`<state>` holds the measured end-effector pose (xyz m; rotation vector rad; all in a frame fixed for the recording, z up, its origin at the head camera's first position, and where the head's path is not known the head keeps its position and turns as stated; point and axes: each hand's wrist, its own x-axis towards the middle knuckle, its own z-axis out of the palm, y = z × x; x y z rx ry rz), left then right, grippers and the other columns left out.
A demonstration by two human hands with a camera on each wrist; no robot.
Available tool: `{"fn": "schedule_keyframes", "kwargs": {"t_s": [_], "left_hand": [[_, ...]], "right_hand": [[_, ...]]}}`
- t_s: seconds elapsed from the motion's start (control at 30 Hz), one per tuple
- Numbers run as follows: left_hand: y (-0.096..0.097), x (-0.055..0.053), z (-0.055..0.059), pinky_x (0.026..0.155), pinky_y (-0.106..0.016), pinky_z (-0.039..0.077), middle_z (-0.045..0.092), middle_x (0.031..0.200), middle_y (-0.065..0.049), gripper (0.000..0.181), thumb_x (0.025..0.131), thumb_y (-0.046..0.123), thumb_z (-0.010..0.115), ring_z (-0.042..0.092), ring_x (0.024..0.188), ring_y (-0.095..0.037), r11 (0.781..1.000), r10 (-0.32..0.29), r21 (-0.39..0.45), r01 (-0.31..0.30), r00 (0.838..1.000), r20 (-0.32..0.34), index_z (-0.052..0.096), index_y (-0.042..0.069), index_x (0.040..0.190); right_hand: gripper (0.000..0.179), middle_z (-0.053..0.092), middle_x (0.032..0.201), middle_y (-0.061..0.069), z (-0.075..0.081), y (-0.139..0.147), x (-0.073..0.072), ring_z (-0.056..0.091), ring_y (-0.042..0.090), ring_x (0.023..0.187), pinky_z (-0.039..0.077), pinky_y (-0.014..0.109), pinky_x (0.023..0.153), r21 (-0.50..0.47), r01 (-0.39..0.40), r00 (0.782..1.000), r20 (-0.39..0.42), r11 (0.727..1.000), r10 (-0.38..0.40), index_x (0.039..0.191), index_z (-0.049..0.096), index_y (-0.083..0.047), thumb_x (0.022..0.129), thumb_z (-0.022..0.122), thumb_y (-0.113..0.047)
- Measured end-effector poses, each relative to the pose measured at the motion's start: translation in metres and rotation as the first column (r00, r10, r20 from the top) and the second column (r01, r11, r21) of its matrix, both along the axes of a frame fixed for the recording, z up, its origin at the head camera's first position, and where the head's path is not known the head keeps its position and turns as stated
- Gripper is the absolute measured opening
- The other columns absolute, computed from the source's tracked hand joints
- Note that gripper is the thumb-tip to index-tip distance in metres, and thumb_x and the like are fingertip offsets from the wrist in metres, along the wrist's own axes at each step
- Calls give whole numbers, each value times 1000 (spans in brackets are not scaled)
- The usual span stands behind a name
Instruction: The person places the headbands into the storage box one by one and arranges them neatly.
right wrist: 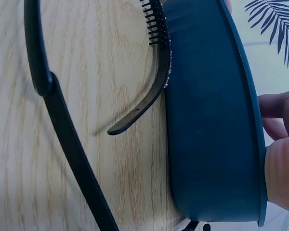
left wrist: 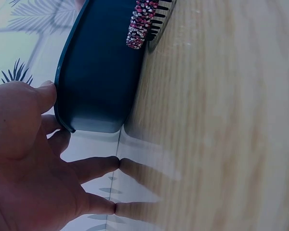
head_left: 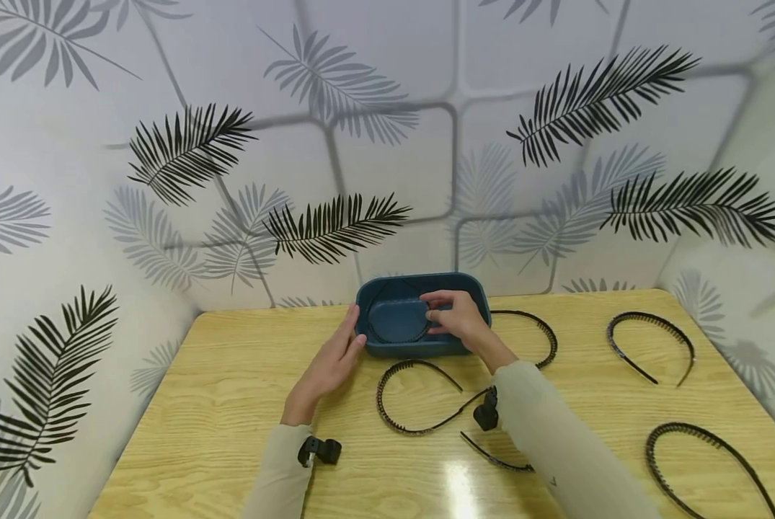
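A dark blue oblong plastic container (head_left: 387,351) stands on the table by the wall. Inside it lies a black toothed headband (head_left: 401,340), curved along the floor and sides. My right hand (head_left: 455,317) reaches over the right end and pinches this headband's right side between thumb and fingers; the container wall hides those fingertips in the right wrist view. At the left end, my left hand (head_left: 331,360) rests against the container with its thumb at the rim. Its outer fingers (left wrist: 98,168) are straight and spread in the left wrist view.
Just in front of the container lies a headband with pink and white beading (left wrist: 142,21). Another headband (head_left: 549,335) lies right of the container, one (head_left: 494,459) partly under my right sleeve. Two more headbands (head_left: 691,346) (head_left: 653,450) lie farther right. A leaf-patterned wall (head_left: 419,173) stands behind.
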<state>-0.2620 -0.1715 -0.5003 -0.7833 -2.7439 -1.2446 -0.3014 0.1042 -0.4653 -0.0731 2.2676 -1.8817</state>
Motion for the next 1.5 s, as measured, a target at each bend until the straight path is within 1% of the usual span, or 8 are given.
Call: {"fn": "schedule_keyframes", "kwargs": {"t_s": [0.17, 0.3, 0.57, 0.77, 0.87, 1.07, 1.33, 1.5], "left_hand": [[1, -1, 1, 124, -51, 16, 8, 170, -19, 62, 113, 21, 40, 10, 156, -32, 1000, -2, -6, 2, 1000, -2, 11, -2, 163], [1, -1, 2, 124, -51, 16, 7, 170, -18, 62, 113, 21, 40, 10, 156, -32, 1000, -3, -4, 3, 1000, 1, 11, -2, 163], [-1, 1, 2, 123, -53, 18, 9, 169, -22, 62, 113, 18, 41, 12, 156, -34, 1000, 2, -5, -2, 1000, -8, 12, -4, 163], [-1, 1, 2, 124, -50, 15, 8, 170, -19, 62, 113, 16, 41, 10, 156, -33, 1000, -10, -4, 10, 1000, -4, 9, -4, 163], [-1, 2, 3, 124, -49, 15, 7, 170, -18, 62, 113, 18, 40, 10, 156, -32, 1000, 0, -19, 0, 1000, 6, 9, -3, 163], [3, 1, 5, 124, -50, 16, 8, 170, -18, 63, 114, 22, 39, 11, 156, -32, 1000, 3, -14, -2, 1000, 19, 9, -2, 163], [3, 2, 5, 124, -51, 16, 6, 171, -17, 63, 114, 22, 39, 9, 157, -32, 1000, 1, -12, -1, 999, 33, 10, -1, 164], [1, 2, 4, 124, -51, 16, 5, 170, -19, 63, 114, 23, 39, 9, 157, -32, 1000, -4, -11, 5, 999, 39, 10, -1, 164]], "right_hand": [[38, 54, 126, 24, 2, 0, 3, 63, 38, 111, 62, 39, 79, 21, -16, 1000, 6, 1000, 16, 138, 63, 3, 99, 61, 7], [39, 53, 129, 25, -1, 1, 0, 64, 37, 109, 62, 38, 77, 32, -29, 1000, -4, 999, 29, 138, 62, 4, 100, 60, 7], [39, 55, 122, 23, -6, -2, -5, 67, 29, 94, 62, 37, 74, 23, -36, 999, 39, 999, 36, 138, 62, 4, 99, 61, 8], [37, 56, 124, 27, -11, -7, -6, 70, 27, 82, 62, 36, 71, 5, -47, 995, 84, 999, 46, 136, 63, 6, 99, 60, 9], [37, 56, 125, 27, -11, -8, -7, 71, 30, 85, 62, 35, 72, 16, -55, 995, 84, 998, 53, 136, 63, 6, 99, 60, 9], [37, 55, 129, 28, -8, -6, -8, 68, 36, 100, 62, 38, 77, 62, -77, 994, 83, 995, 71, 136, 62, 7, 99, 59, 9], [38, 58, 124, 25, -9, -4, -10, 68, 32, 97, 61, 38, 78, 121, -89, 995, 59, 989, 82, 135, 64, 5, 98, 61, 9], [37, 59, 130, 26, -9, -6, -11, 67, 36, 104, 61, 39, 80, 160, -90, 995, 47, 983, 84, 134, 64, 6, 98, 63, 7]]}}
